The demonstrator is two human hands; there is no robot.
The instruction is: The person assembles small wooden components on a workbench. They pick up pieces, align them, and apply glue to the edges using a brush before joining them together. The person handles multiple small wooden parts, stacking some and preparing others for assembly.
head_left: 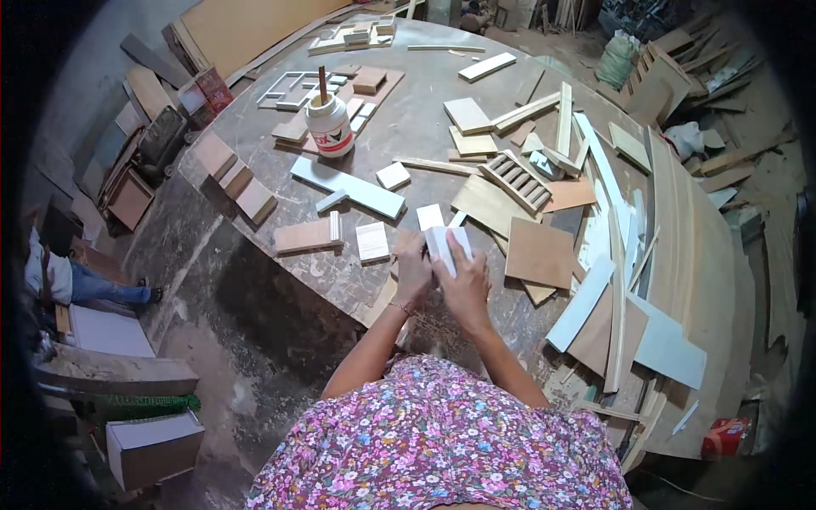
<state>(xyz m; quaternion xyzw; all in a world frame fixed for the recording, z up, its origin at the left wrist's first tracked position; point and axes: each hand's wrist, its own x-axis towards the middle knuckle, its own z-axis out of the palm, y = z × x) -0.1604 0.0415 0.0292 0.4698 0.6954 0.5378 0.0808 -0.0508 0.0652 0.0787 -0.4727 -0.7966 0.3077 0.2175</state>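
My right hand is closed round a small white-faced wooden block, with a finger lying over its top. Just left of it, my left hand has curled fingers next to the block; what they hold is hidden. A brown wooden piece shows just beyond the left knuckles. Beyond the hands lies a small white square piece. A white grooved block and a brown block with a ridged end sit to the left.
A white glue jar with a stick in it stands on a wooden board at the far left. Long white strip, slatted wooden piece and brown square board lie around the worktable. Offcuts crowd the right. A person is at far left.
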